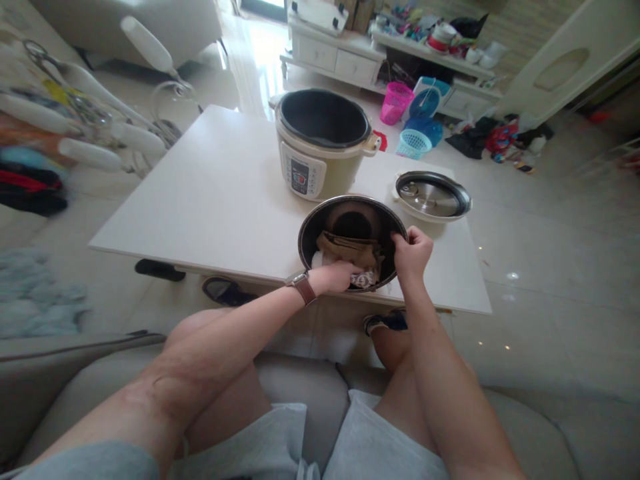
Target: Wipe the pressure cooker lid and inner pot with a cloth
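Note:
A dark inner pot is tipped towards me at the front edge of the white table. My right hand grips its rim on the right, thumb over the inside. Reaching into the pot, my left hand is closed on a brown cloth with a patterned part, which lies against the lower wall; the fingertips are partly hidden. Behind the pot stands a beige electric pressure cooker, uncovered, its control panel facing me. To its right the cooker lid rests upside down, metal side up.
The white table stands in front of the grey sofa I sit on. A white lamp is blurred at the left. Beyond the table are a pink basket, a light blue basket and a cluttered white cabinet.

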Demonstrator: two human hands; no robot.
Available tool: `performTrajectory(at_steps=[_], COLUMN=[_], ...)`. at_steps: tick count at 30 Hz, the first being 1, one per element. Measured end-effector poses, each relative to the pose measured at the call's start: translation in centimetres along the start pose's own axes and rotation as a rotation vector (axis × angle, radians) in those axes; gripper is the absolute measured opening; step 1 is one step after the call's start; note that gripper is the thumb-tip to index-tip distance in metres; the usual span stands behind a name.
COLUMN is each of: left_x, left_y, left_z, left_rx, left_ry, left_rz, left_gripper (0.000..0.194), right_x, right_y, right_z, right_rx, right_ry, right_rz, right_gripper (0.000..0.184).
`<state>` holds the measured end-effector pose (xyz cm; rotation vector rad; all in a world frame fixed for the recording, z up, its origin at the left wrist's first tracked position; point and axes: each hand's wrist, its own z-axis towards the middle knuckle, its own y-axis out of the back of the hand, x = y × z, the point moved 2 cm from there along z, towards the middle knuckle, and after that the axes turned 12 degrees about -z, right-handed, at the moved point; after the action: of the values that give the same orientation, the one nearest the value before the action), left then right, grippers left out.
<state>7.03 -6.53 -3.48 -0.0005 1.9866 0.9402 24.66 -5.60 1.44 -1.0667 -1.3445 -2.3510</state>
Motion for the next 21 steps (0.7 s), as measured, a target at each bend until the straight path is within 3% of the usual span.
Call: performTrajectory(at_steps=[3,11,14,17,21], left_x=[-0.3,0.1,-0.1,-0.9,-1.7], left_y=[0.1,0.4,-0.1,-0.7,-1.1], left_z=[-0.4,-0.2,0.5,1.5,2.3], left_rx=[0.006,0.028,0.020,-0.029,-0.095], left_ry=[0.099,0.080,-0.001,-0.109,-0.107], left_rz=[0.114,0.024,-0.206,-0.615,-0.973], left_gripper=[0.055,0.057,0.055,0.051,0.057], right_x=[0.3,0.1,0.2,0.3,0.1], right_y=[0.7,0.4,0.3,0.1,-0.1], right_z=[0.5,0.3,0.0,-0.2,-0.4], right_rx=[0.006,0.020,-0.001,-0.006,-0.014], right_ry=[0.072,0.103,0.078,0.046,0.037], right_rz=[-0.049,0.002,0.012,0.028,0.050], right_gripper=[0.039,0.044,0.045,0.045,0.047])
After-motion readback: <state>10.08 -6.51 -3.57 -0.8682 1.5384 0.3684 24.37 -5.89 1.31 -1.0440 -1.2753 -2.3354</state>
